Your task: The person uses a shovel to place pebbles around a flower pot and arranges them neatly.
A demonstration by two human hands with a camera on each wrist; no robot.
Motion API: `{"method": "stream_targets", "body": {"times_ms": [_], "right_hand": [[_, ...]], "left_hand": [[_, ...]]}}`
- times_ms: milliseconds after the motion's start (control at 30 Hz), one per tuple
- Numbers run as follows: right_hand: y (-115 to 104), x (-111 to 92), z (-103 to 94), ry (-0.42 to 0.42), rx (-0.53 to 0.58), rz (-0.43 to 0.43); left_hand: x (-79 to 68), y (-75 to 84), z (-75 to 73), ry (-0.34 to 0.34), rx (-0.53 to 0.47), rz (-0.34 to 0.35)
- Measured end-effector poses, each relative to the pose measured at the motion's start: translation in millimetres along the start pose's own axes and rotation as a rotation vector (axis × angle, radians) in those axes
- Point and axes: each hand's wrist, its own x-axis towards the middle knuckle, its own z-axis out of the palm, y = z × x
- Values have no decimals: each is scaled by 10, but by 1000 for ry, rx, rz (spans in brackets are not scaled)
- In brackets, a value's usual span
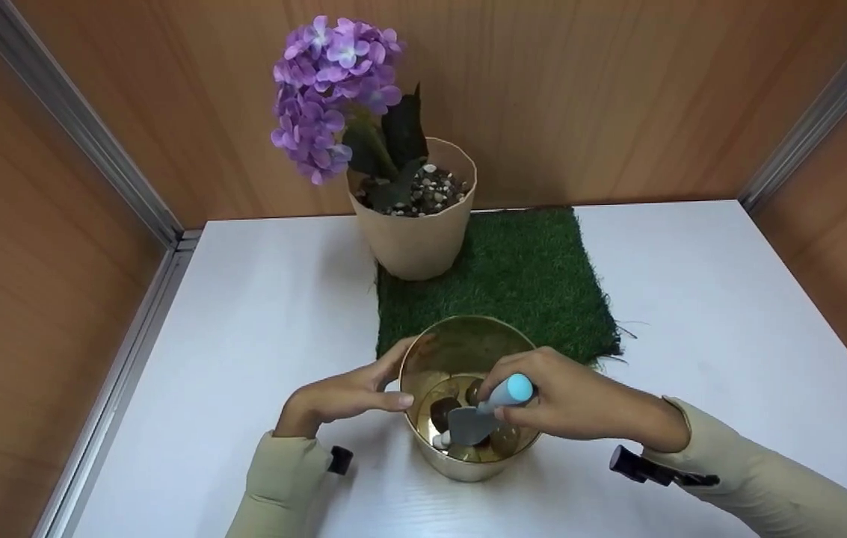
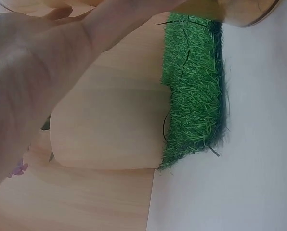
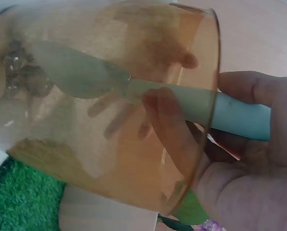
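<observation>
Well, starting at the left of my remote feed, I have the person's left hand curled round the side of a see-through, amber round container, its thumb near the rim. Farther back, a purple, many-petalled flower head leans left from a beige, round plant pot filled with small dark and pale pebbles. That pot stands at the back left of a green, square artificial-grass mat. At the mat's near side, the container rests on a white table, with dark brown stones and a small white piece inside. Over these I see a trowel with a grey blade and pale blue handle, tilted down; I can't tell whether its tip touches them. Right of that, the right hand grips the handle, fingers reaching inside the rim.
</observation>
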Motion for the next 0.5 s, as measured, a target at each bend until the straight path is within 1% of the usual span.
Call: {"method": "stream_targets", "body": {"times_ms": [200,367,500], "right_hand": [[7,19,30,-10,-55,-12],[-9,42,26,-22,-86,-63],[-33,67,20,-43,-106,-91]], "left_hand": [[1,11,11,2,-9,5],[-4,2,16,0,-21,17],[-10,-15,23,10,-37,-6]]}}
